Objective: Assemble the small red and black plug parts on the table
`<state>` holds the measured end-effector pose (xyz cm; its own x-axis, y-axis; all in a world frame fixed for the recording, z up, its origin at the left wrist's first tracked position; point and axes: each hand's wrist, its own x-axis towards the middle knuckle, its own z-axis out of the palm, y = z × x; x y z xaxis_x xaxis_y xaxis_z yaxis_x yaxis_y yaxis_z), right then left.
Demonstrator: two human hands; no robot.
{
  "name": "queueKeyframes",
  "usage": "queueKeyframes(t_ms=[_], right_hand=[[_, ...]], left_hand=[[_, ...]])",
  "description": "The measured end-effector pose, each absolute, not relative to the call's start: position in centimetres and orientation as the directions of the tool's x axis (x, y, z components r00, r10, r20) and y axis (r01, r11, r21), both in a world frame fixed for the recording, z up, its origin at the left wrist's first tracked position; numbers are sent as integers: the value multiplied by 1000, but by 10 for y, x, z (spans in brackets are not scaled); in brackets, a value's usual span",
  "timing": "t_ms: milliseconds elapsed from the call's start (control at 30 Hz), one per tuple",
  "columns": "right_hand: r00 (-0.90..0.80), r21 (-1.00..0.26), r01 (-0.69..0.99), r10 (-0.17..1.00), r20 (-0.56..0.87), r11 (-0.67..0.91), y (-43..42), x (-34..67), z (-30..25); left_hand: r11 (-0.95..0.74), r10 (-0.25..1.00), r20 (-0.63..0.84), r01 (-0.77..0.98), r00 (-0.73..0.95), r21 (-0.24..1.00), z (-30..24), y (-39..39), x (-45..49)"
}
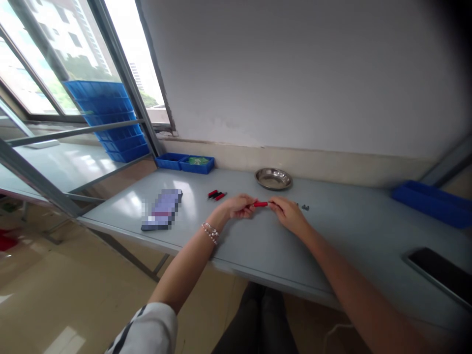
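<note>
Both my hands meet over the middle of the grey table [258, 246]. My left hand [240, 205], with a beaded bracelet at the wrist, is closed on one end of a small red plug-like part [260, 204]. My right hand [286, 212] pinches the other end of the same red part, fingers curled. Left of my hands, a few more red and black parts [217, 195] lie on the table. Two small dark metal bits [305, 207] lie just right of my right hand.
A steel bowl [273, 178] stands behind my hands near the wall. Two small blue trays [185, 162] sit at the back left, a blue bin [433, 202] at the far right. A blurred flat object [162, 210] lies left; a dark tablet [440, 272] lies at the right edge.
</note>
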<state>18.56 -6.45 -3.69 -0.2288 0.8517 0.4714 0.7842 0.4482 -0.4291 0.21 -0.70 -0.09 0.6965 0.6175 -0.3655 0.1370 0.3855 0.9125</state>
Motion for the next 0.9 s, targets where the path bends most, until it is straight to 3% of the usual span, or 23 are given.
queueKeyframes(t_ms=[100,233,367,467,533,667,800,900], right_hand=[[-214,-438,794,868,449,422,-63,187,-38],[-209,-467,773,867,452,430,-63,188,-39],[-180,-525,729,862,473,440,-65,191,-36],[-83,-431,842,868,489,324,-66,195,-34],[-29,-246,954,866,499,173,-67,197,-33],[5,71,996,884,468,-44,-66,198,-34],[57,131,984,917,394,-118,-63,201,-38],[98,123,981,927,361,-151,-60,204,-41]], left_hand=[[175,693,-229,148,683,973,-3,-10,4],[-126,695,-85,237,714,963,-2,-15,7],[-228,740,-81,363,668,903,1,-11,5],[-291,894,15,556,448,779,3,3,-7],[-255,967,158,701,201,666,4,15,-21],[-2,967,220,858,-129,513,2,35,-55],[174,957,127,867,-260,467,-6,42,-77],[215,961,59,865,-270,453,-12,45,-81]])
